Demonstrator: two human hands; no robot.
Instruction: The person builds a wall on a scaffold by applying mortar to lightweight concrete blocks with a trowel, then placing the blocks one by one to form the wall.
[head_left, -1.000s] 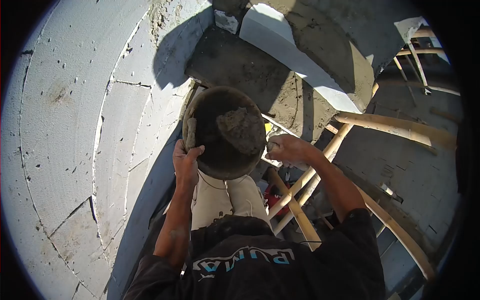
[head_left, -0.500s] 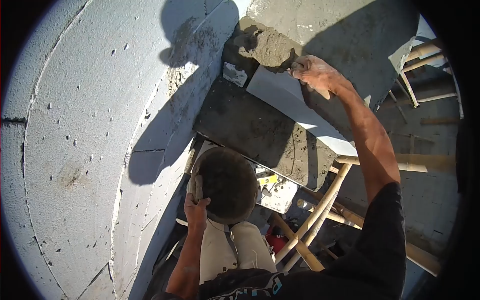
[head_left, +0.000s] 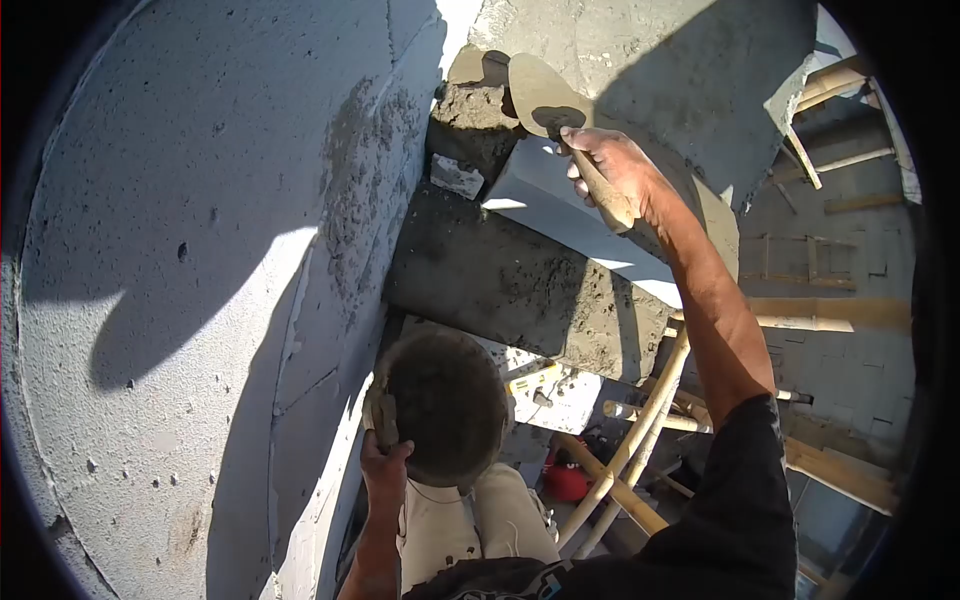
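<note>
My right hand (head_left: 615, 170) is closed round the handle of a trowel (head_left: 540, 88), stretched out over the top of the steps. The trowel's rounded blade lies over the back edge of a pale block (head_left: 560, 205), its upper face mostly bare with a dark smear near the handle. Wet mortar (head_left: 475, 112) sits in the corner left of the blade. Low in front of my knees, my left hand (head_left: 387, 460) grips the rim of a round, dark bucket (head_left: 445, 405), thumb on the near side. Its shaded inside is hard to make out.
A rough pale block wall (head_left: 150, 200) curves along the left. Below the pale block runs a mortar-smeared step (head_left: 500, 270). Bamboo poles (head_left: 640, 430) form scaffolding at the right, with a drop beneath. A small broken block (head_left: 457, 176) sits against the wall.
The mortar heap at the trowel is gone from there; mortar now shows in the corner beside the bare blade. My right hand has turned, showing the handle. The view has shifted closer to the wall.
</note>
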